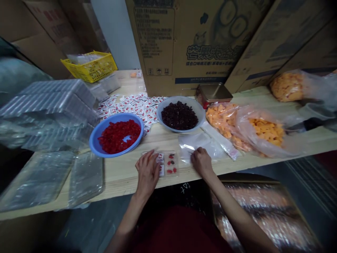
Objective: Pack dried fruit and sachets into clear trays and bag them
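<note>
My left hand (pixel 147 168) lies over the left part of a small clear plastic tray (pixel 177 171), its fingers stretched and slightly apart. White sachets (pixel 161 169) show in the tray beside my fingers, with several red and dark pieces (pixel 171 163) in the compartment to the right. My right hand (pixel 202 161) is closed, fingers curled at the left side of some flat clear plastic bags (pixel 189 143), seemingly pinching a bag. Behind my hands stand a blue bowl (pixel 95 150) of red pieces and a pale bowl (pixel 162 121) of dark pieces.
Stacked clear trays (pixel 50 102) and flat plastic packs (pixel 88 175) lie at left. Loose sachets (pixel 131 105) spread behind the bowls, near a yellow basket (pixel 105 66). Orange pieces in bags (pixel 268 131), a metal tin (pixel 213 92) and cartons (pixel 195 45) stand right and behind.
</note>
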Available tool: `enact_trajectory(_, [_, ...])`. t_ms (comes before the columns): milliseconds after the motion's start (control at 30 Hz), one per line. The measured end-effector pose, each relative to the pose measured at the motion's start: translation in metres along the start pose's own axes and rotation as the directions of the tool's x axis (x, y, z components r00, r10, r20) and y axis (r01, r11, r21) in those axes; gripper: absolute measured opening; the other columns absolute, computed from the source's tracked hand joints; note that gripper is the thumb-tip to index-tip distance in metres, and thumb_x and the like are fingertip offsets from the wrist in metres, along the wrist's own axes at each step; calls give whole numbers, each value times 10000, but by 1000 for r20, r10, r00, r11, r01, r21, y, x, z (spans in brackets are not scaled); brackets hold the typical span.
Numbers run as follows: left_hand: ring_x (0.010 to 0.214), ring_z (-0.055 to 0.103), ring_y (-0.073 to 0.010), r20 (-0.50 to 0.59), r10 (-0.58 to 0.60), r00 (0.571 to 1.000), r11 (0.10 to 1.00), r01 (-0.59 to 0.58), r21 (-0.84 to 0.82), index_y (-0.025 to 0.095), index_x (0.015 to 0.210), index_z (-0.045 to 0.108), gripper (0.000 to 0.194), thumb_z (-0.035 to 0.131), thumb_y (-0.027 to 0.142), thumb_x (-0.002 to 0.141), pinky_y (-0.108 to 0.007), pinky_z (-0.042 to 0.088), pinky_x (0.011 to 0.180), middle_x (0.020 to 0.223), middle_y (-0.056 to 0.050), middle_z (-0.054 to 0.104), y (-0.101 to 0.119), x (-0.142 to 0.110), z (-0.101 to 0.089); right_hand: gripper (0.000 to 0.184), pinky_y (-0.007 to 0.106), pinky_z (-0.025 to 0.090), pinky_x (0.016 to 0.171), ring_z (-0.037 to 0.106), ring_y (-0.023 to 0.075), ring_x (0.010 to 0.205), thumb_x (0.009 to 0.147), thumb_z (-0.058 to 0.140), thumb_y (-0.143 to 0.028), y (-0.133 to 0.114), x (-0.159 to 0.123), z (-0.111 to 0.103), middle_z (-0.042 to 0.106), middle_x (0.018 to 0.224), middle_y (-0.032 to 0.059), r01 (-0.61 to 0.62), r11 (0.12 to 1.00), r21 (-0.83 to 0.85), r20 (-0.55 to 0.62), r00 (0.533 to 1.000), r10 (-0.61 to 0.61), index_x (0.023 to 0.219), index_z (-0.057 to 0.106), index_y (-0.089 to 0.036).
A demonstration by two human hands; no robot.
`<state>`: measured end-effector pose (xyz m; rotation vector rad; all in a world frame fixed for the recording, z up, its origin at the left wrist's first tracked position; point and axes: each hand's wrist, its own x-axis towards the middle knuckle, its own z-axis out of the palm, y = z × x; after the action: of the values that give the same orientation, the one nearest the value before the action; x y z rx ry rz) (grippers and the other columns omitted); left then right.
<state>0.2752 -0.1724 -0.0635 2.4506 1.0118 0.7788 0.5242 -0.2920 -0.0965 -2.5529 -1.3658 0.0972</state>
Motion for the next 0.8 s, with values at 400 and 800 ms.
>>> enact_trajectory(400, [1220, 523, -258, 59, 65, 996, 991, -57, -120, 258, 1134, 643, 226, 493, 265, 965, -474, 380, 1038, 1273, -73, 639, 29, 28, 18, 145, 245, 448, 579, 637, 169, 608, 783, 664, -204, 32, 32, -13, 677, 627, 32, -92, 967, 239, 149, 987, 57, 644, 665, -162])
enact_trajectory(800, [1061, 606, -280, 68, -415, 907, 899, 421, -121, 147, 1283, 508, 545, 661, 421, 838, -466, 486, 949, 1133, -139, 627, -62, -7, -15, 393, 584, 331, 1129, 327, 322, 1447, 944, 594, -371, -73, -41, 33, 497, 1473, 111, 406, 772, 489, -145, 911, -387, 1319, 602, -255])
